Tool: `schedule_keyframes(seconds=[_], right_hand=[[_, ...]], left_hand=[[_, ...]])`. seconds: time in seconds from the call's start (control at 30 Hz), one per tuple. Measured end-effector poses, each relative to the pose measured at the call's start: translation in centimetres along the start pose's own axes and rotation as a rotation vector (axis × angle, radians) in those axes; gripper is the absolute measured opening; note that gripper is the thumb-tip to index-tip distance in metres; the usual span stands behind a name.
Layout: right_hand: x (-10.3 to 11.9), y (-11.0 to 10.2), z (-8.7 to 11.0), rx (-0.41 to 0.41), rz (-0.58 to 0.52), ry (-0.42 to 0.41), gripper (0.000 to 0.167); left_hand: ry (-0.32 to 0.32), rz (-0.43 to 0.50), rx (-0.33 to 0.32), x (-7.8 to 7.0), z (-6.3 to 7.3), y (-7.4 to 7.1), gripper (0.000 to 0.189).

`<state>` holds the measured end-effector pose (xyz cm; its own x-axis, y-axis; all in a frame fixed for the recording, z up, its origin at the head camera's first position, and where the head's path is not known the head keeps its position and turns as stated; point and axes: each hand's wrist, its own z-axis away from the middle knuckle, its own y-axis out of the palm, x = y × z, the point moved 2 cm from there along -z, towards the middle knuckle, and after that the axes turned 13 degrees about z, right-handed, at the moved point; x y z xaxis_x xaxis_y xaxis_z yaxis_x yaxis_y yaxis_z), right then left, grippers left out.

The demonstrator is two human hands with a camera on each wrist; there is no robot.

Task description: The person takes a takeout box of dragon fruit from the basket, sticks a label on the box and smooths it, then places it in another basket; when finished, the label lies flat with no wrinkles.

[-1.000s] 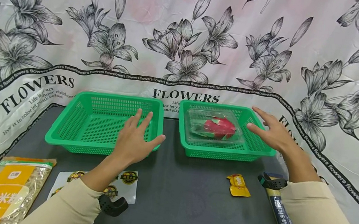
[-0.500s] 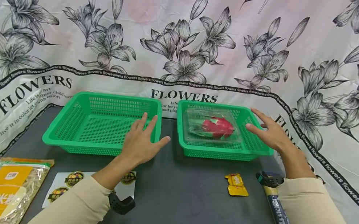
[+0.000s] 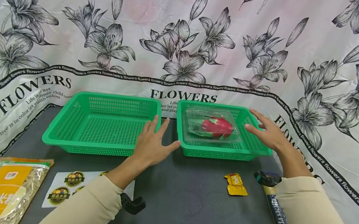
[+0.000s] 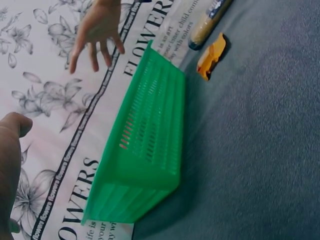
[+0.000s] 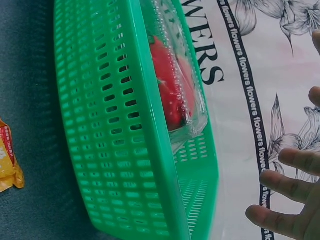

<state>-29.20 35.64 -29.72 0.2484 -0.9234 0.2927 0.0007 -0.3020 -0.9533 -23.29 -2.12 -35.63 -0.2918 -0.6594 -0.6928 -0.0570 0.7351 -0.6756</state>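
In the head view, a clear plastic box [image 3: 194,131] with a red dragon fruit [image 3: 218,127] inside lies in the right green basket [image 3: 214,154]. My left hand [image 3: 153,144], fingers spread, hovers between the two baskets, over the near right corner of the left green basket [image 3: 96,149]. Holding nothing, my right hand [image 3: 269,132] is raised by the right side of the right basket with its fingers extended. In the right wrist view the box [image 5: 187,95] shows over the basket wall [image 5: 110,100], apart from my right fingers [image 5: 285,185].
A yellow wrapped packet [image 3: 236,184] lies in front of the right basket. Beside my right sleeve is a long noodle packet [image 3: 281,217]. A yellow bag [image 3: 4,188] and a sticker sheet [image 3: 60,187] lie at the left. Flowered cloth [image 3: 187,39] hangs behind.
My left hand has moved right, from over the left basket to the gap between the baskets. The right hand has barely moved. The box and baskets stay in place.
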Motion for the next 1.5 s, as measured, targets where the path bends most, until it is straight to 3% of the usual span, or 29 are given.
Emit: schedule_keyframes(seconds=[0.17, 0.6, 1.2, 1.5], right_hand=[[-0.1, 0.2, -0.2, 0.006, -0.004, 0.013, 0.074], [-0.4, 0.4, -0.2, 0.015, 0.007, 0.018, 0.074], [-1.0, 1.1, -0.8, 0.028, -0.096, -0.015, 0.071], [-1.4, 2.2, -1.6, 0.035, -0.134, -0.022, 0.071]], left_hand=[[0.016, 0.006, 0.001, -0.4, -0.3, 0.9, 0.086], [0.066, 0.140, 0.033, -1.0, -1.0, 3.6, 0.084], [-0.057, 0.195, 0.094, -0.1, -2.5, 6.5, 0.087], [-0.070, 0.206, 0.113, 0.2, -3.3, 8.0, 0.087]])
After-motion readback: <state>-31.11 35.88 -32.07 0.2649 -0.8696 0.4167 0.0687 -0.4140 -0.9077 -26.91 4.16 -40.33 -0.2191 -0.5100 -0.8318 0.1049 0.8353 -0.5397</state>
